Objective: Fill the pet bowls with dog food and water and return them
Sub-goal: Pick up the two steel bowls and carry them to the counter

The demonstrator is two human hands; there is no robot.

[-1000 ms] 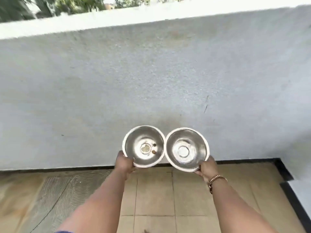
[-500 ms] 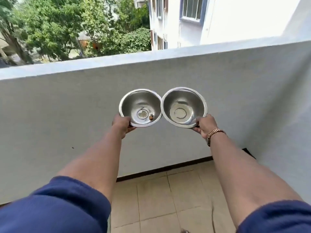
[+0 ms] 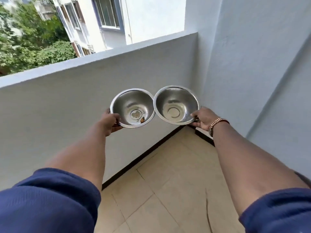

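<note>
beyond the hands stands the pale balcony wall [image 3: 67,101], and below them the tiled floor [image 3: 168,190] runs into a corner. blue sleeves [image 3: 47,200] frame the outstretched arms. left bowl [image 3: 133,108] and right bowl [image 3: 175,104] are held out at arm's length, side by side with rims touching, each tipped slightly toward the person. the left hand [image 3: 110,122] grips the left bowl's near-left rim; the right hand [image 3: 202,119], with a wristwatch [image 3: 217,123] behind it, grips the right bowl's near-right rim. both bowls look unfilled, with only a brown scrap [image 3: 142,119] in the left one. each bowl lies straight ahead of its own hand, so both must probably travel together to food and water.
</note>
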